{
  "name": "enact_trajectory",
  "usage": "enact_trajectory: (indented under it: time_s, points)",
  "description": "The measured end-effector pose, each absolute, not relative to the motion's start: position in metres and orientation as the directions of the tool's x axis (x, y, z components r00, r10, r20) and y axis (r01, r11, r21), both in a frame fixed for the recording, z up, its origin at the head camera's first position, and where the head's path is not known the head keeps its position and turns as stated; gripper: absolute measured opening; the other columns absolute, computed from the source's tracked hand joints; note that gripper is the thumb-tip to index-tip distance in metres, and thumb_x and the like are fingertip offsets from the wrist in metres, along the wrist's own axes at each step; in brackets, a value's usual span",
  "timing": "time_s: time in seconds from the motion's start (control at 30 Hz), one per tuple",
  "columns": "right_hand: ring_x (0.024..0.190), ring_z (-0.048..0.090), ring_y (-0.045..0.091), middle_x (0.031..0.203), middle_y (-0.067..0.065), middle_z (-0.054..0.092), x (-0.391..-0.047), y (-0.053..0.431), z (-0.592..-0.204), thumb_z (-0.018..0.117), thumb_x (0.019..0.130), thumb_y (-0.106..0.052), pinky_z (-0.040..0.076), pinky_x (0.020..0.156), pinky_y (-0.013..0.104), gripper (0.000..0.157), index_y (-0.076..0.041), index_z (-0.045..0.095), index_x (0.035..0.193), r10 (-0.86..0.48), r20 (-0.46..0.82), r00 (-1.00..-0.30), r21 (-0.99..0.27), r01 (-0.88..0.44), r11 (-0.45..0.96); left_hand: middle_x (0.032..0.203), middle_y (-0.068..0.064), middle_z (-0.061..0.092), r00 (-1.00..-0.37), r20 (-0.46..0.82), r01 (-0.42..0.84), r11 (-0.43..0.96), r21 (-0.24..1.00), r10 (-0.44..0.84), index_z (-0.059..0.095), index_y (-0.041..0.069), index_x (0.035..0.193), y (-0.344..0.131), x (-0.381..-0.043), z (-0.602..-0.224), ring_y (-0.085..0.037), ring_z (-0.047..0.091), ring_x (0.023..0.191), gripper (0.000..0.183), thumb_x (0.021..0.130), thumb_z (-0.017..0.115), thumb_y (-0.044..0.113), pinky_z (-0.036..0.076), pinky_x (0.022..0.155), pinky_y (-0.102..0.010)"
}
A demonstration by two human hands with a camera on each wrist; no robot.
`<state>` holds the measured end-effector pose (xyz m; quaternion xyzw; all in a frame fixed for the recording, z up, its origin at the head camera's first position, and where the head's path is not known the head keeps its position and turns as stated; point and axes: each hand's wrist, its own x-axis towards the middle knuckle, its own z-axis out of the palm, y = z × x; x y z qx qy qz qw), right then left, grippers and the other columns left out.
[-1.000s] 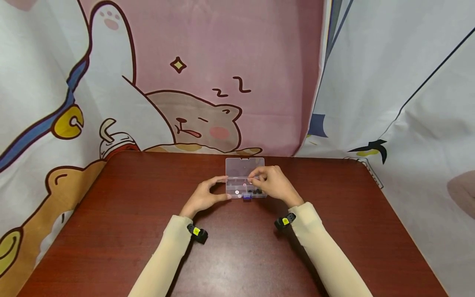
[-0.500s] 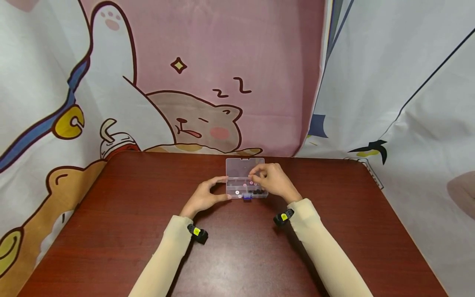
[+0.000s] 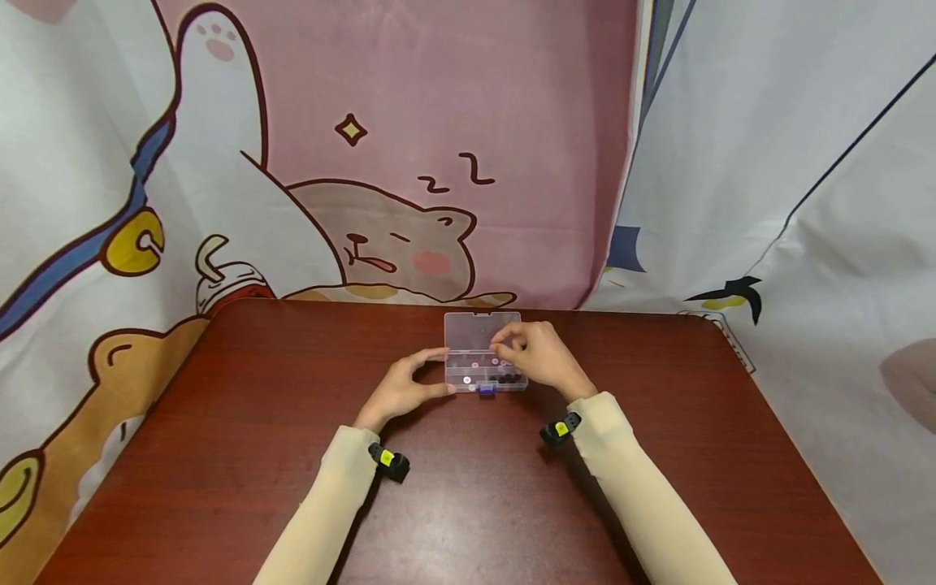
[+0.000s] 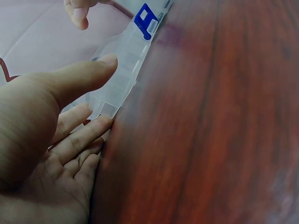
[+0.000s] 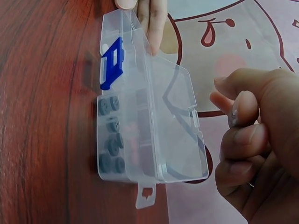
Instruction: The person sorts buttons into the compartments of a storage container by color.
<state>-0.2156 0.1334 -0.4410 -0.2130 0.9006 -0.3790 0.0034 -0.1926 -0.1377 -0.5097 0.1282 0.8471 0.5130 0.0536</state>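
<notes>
A clear plastic compartment box (image 3: 465,370) stands at the table's far edge, its lid (image 3: 468,330) raised. Black button-like discs (image 5: 113,125) fill its front right compartment; small white and pinkish round pieces (image 3: 467,379) lie in others. My left hand (image 3: 400,387) grips the box's left end, thumb at the front and fingers behind, as the left wrist view also shows. My right hand (image 3: 542,356) hovers over the box's right half, thumb and index tips close together, the other fingers curled. A pale spot shows at its fingertip (image 5: 245,105); I cannot tell whether it is a held piece.
A blue latch (image 3: 487,390) sticks out from the box's front, and a clear tab (image 5: 146,195) hangs at its right end. The reddish-brown wooden table (image 3: 468,504) spreads toward me. Behind it hangs a printed cloth (image 3: 409,97) with cartoon animals.
My right hand has risen slightly from the compartments and then stayed nearly still. One small pinkish piece in the back row has shifted left. My left hand keeps its hold.
</notes>
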Motion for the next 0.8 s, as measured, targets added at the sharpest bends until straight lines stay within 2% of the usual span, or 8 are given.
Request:
enact_trajectory:
  time_s: [0.4, 0.67, 0.8]
  points:
    - [0.047, 0.045, 0.009, 0.052, -0.004, 0.052, -0.216, 0.148, -0.435, 0.071, 0.098, -0.028, 0.036, 0.046, 0.025, 0.011, -0.019, 0.076, 0.102, -0.373, 0.233, -0.898, -0.63, -0.432, 0.645, 0.137, -0.004, 0.068, -0.949, 0.084, 0.21, 0.414, 0.886, 0.302, 0.05, 0.021, 0.152, -0.141, -0.194, -0.51, -0.031, 0.045, 0.146, 0.083, 0.079, 0.09, 0.023, 0.032, 0.122, -0.055]
    - [0.059, 0.052, 0.013, 0.068, -0.003, 0.063, -0.21, 0.16, -0.434, 0.073, 0.096, -0.025, 0.04, 0.051, 0.025, 0.015, -0.015, 0.076, 0.107, -0.355, 0.246, -0.902, -0.601, -0.429, 0.674, 0.145, -0.012, 0.061, -0.957, 0.104, 0.223, 0.458, 0.86, 0.272, 0.045, 0.015, 0.155, -0.155, -0.183, -0.5, -0.033, 0.05, 0.142, 0.086, 0.081, 0.089, 0.026, 0.04, 0.118, -0.051]
    - [0.068, 0.058, 0.014, 0.078, -0.003, 0.067, -0.204, 0.17, -0.432, 0.075, 0.094, -0.025, 0.047, 0.06, 0.027, 0.02, -0.014, 0.074, 0.11, -0.343, 0.273, -0.899, -0.577, -0.438, 0.689, 0.15, -0.014, 0.055, -0.96, 0.147, 0.256, 0.531, 0.808, 0.238, 0.044, 0.017, 0.155, -0.168, -0.177, -0.493, -0.034, 0.05, 0.141, 0.084, 0.085, 0.085, 0.036, 0.043, 0.115, -0.055]
